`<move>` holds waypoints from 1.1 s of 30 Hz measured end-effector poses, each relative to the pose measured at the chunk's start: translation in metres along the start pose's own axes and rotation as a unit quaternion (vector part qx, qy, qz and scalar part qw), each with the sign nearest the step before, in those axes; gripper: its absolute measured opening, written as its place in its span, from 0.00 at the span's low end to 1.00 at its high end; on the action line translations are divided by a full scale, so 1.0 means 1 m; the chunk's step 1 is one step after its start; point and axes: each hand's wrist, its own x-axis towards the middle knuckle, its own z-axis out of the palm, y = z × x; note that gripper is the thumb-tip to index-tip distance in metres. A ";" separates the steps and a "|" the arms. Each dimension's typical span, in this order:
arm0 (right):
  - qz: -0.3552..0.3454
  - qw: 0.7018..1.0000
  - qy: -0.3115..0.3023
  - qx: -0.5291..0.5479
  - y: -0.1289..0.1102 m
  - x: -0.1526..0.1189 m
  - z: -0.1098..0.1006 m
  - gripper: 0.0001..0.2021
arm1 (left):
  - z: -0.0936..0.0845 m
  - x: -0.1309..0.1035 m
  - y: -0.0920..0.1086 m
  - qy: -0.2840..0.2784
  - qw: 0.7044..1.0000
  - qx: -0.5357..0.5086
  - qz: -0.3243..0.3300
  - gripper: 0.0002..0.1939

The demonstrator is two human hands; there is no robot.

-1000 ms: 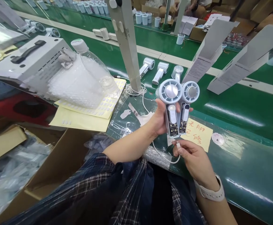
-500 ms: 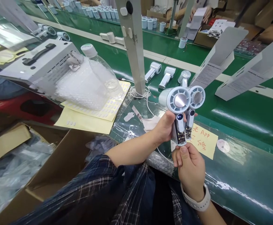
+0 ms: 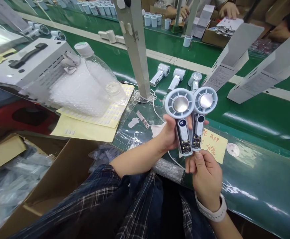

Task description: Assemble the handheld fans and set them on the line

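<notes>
My left hand (image 3: 171, 132) is wrapped round two light-blue handheld fans held side by side. The left fan (image 3: 180, 104) has a lit display reading 20 on its handle, and circuit parts show below it. On the right fan (image 3: 205, 100) the round display is dark, and its circuit board is exposed too. Under the right fan's handle end, my right hand (image 3: 207, 172) pinches something small, perhaps a cable plug, mostly hidden by the fingers. A yellow note (image 3: 217, 146) with red writing lies behind the hands.
Three more fans, one of them a nearby fan (image 3: 160, 74), lie beyond a metal post (image 3: 135, 49). White upright boxes (image 3: 259, 71) stand at right. A plastic bottle (image 3: 102, 76) and bubble wrap lie at left, above a cardboard box (image 3: 52, 176). Other people's hands show across the line.
The two fans have moved slightly left and spread apart. The left fan's display reads differently. My right hand's pinch has shifted from under the left fan's handle to under the right one's.
</notes>
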 end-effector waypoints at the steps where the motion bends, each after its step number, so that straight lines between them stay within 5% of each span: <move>1: 0.007 1.000 0.008 0.027 0.002 -0.001 0.003 0.17 | -0.001 0.000 -0.003 -0.010 1.000 0.015 0.013 0.42; 7: 0.016 0.997 0.021 0.068 0.005 -0.004 0.009 0.18 | -0.005 -0.001 -0.015 -0.043 0.997 0.037 0.057 0.42; 13: -0.084 0.986 -0.017 -0.142 -0.003 0.002 -0.014 0.18 | -0.001 0.002 -0.002 -0.013 0.999 0.015 0.028 0.42; 18: -0.173 0.945 0.074 -0.269 -0.007 0.017 -0.030 0.13 | -0.001 -0.003 -0.002 -0.006 0.999 0.026 -0.026 0.31; 21: -0.160 0.955 0.049 -0.244 -0.009 0.022 -0.033 0.25 | -0.002 -0.011 -0.012 -0.045 0.995 0.035 -0.084 0.33; 24: -0.145 0.961 0.056 -0.230 -0.010 0.022 -0.033 0.24 | -0.001 -0.018 -0.019 -0.040 0.989 0.034 -0.135 0.33; 29: -0.101 0.979 0.067 -0.166 -0.002 0.020 -0.031 0.25 | 0.002 -0.015 -0.018 -0.010 0.994 0.002 -0.111 0.32; 31: -0.070 0.992 0.018 -0.106 0.000 0.021 -0.032 0.27 | 0.001 -0.012 -0.006 -0.049 0.988 0.080 -0.119 0.33; 33: -0.020 0.995 -0.025 -0.090 -0.002 0.021 -0.038 0.31 | -0.001 -0.011 0.015 -0.137 0.951 0.250 -0.118 0.32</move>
